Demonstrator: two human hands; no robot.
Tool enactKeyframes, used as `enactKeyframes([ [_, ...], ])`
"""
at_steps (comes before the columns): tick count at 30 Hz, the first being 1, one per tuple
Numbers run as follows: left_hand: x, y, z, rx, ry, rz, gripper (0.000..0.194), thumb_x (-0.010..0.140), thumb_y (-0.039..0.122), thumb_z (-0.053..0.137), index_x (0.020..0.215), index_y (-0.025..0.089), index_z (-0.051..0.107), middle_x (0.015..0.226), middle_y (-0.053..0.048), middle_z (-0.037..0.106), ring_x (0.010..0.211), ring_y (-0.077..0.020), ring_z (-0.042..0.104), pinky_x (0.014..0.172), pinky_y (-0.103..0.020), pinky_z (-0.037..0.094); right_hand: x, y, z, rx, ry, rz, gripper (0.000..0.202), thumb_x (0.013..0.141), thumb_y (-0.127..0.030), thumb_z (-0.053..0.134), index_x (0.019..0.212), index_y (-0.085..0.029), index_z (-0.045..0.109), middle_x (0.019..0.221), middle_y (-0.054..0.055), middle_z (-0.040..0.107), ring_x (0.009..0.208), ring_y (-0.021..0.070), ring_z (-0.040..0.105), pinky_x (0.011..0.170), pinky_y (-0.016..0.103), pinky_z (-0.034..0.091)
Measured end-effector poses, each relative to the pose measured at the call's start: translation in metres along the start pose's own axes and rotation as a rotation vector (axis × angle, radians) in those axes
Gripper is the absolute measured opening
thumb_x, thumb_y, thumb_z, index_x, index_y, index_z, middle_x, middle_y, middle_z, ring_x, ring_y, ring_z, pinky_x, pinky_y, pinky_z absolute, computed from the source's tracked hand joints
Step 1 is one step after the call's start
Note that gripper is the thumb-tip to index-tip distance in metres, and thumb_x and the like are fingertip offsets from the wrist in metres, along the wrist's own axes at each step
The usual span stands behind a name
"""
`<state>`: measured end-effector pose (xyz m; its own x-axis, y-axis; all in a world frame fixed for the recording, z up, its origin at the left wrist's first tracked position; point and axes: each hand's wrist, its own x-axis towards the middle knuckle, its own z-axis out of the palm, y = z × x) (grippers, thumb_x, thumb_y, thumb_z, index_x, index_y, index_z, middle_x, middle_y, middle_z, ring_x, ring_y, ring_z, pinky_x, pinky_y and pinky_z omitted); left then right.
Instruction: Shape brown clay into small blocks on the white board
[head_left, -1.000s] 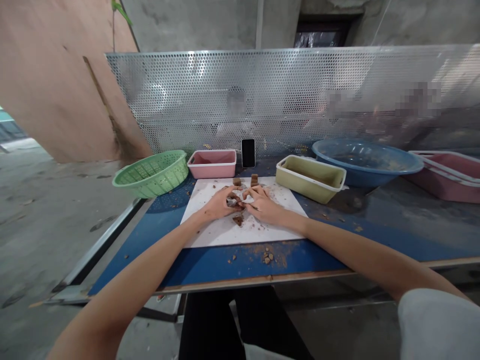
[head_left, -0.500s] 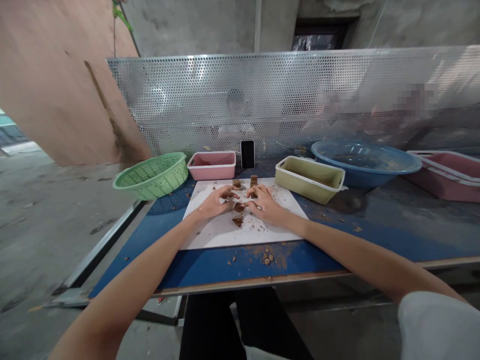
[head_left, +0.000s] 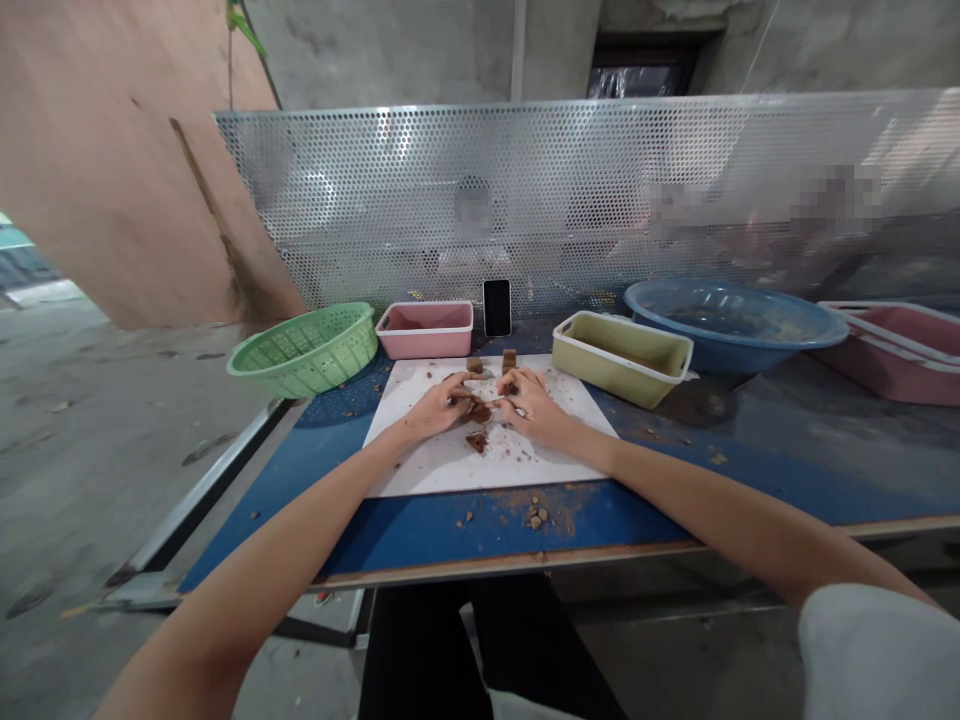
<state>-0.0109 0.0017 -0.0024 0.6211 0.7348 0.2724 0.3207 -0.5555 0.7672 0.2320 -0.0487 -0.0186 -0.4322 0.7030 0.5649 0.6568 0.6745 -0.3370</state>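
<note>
My left hand (head_left: 439, 408) and my right hand (head_left: 529, 408) work close together over a white board (head_left: 420, 470). The left fingers curl round a brown, clay-like lump, mostly hidden by them. Bent over another brown lump (head_left: 509, 389) are the fingers of my right hand. Between the fingertips, low over the board, shows a dark brown piece (head_left: 480, 411); which hand bears it I cannot tell. Nearer me lies a loose, crumbly brown chunk (head_left: 476, 441). Two small brown blocks, a left one (head_left: 475, 365) and a right one (head_left: 509, 358), stand beyond the hands.
Behind the board are a green basket (head_left: 300, 350), a pink bin (head_left: 425, 345), an upright phone (head_left: 496, 307), an olive bin (head_left: 622, 365) and a blue basin (head_left: 735, 335). Another pink bin (head_left: 892, 360) is far right. Crumbs (head_left: 537, 516) lie near the table's front edge. A perforated metal screen (head_left: 555, 200) rises behind.
My left fingers have moved slightly in toward the brown piece between the hands and now cover more of it. My right hand has barely shifted.
</note>
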Motion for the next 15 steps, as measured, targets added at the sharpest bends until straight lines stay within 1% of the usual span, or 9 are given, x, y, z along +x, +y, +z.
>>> enactKeyframes([
  [2, 0.0004, -0.0012, 0.0029, 0.017, 0.016, -0.014, 0.058, 0.09, 0.028, 0.069, 0.145, 0.016, 0.054, 0.113, -0.012, 0.08, 0.106, -0.0259, 0.077, 0.092, -0.039, 0.06, 0.0, 0.0005, -0.0004, 0.017, -0.002, -0.006, 0.037, 0.107, -0.028, 0.045, 0.082, -0.022, 0.072, 0.117, 0.011, 0.062, 0.123, 0.0296, 0.048, 0.115, 0.055, 0.032],
  [4, 0.0009, -0.0032, 0.0049, 0.007, 0.011, -0.01, 0.061, 0.088, 0.027, 0.071, 0.146, 0.017, 0.052, 0.112, -0.011, 0.081, 0.105, -0.0255, 0.078, 0.09, -0.038, 0.061, 0.0008, 0.0003, -0.0013, 0.045, -0.044, -0.006, 0.042, 0.108, -0.03, 0.044, 0.079, -0.023, 0.073, 0.12, 0.011, 0.06, 0.124, 0.0293, 0.047, 0.117, 0.056, 0.031],
  [6, 0.0017, -0.0055, 0.0055, -0.006, 0.001, -0.003, 0.063, 0.085, 0.017, 0.066, 0.146, 0.018, 0.051, 0.113, -0.01, 0.081, 0.106, -0.0241, 0.077, 0.09, -0.036, 0.061, 0.002, -0.0004, -0.0021, 0.061, -0.102, 0.013, 0.046, 0.109, -0.033, 0.042, 0.076, -0.022, 0.073, 0.125, 0.011, 0.058, 0.127, 0.0301, 0.046, 0.118, 0.058, 0.031],
  [7, 0.0021, -0.0065, 0.0053, -0.011, 0.004, -0.003, 0.064, 0.083, 0.012, 0.062, 0.146, 0.018, 0.052, 0.113, -0.01, 0.081, 0.107, -0.0233, 0.077, 0.09, -0.035, 0.06, 0.0027, -0.0009, -0.0025, 0.065, -0.125, 0.025, 0.047, 0.109, -0.035, 0.041, 0.078, -0.023, 0.074, 0.127, 0.011, 0.057, 0.129, 0.0307, 0.045, 0.118, 0.06, 0.031],
  [9, 0.0029, -0.0072, 0.0047, -0.018, 0.014, -0.005, 0.068, 0.078, 0.006, 0.056, 0.145, 0.018, 0.053, 0.114, -0.009, 0.081, 0.107, -0.0221, 0.077, 0.09, -0.034, 0.06, 0.0036, -0.0019, -0.003, 0.068, -0.136, 0.05, 0.048, 0.111, -0.038, 0.039, 0.087, -0.024, 0.077, 0.13, 0.011, 0.055, 0.132, 0.0316, 0.044, 0.12, 0.061, 0.03],
  [11, 0.0031, -0.0061, 0.0045, -0.016, 0.025, -0.002, 0.067, 0.078, 0.006, 0.055, 0.144, 0.018, 0.055, 0.115, -0.009, 0.08, 0.108, -0.022, 0.076, 0.091, -0.034, 0.06, 0.004, -0.0025, -0.0035, 0.071, -0.114, 0.066, 0.048, 0.112, -0.041, 0.035, 0.097, -0.026, 0.078, 0.13, 0.012, 0.054, 0.133, 0.0313, 0.044, 0.121, 0.061, 0.031],
  [12, 0.0031, -0.0051, 0.0046, -0.009, 0.028, -0.001, 0.065, 0.079, 0.009, 0.056, 0.143, 0.018, 0.056, 0.115, -0.009, 0.08, 0.108, -0.0224, 0.077, 0.092, -0.034, 0.06, 0.0041, -0.0027, -0.0036, 0.071, -0.103, 0.072, 0.05, 0.112, -0.042, 0.033, 0.099, -0.026, 0.078, 0.13, 0.012, 0.054, 0.133, 0.0311, 0.044, 0.121, 0.06, 0.031],
  [15, 0.0028, -0.0027, 0.0053, 0.012, 0.017, -0.01, 0.061, 0.083, 0.015, 0.061, 0.144, 0.018, 0.056, 0.11, -0.009, 0.081, 0.103, -0.0233, 0.077, 0.092, -0.035, 0.06, 0.004, -0.0029, -0.003, 0.06, -0.138, 0.075, 0.056, 0.113, -0.046, 0.03, 0.094, -0.025, 0.078, 0.131, 0.011, 0.054, 0.134, 0.0311, 0.043, 0.122, 0.059, 0.031],
])
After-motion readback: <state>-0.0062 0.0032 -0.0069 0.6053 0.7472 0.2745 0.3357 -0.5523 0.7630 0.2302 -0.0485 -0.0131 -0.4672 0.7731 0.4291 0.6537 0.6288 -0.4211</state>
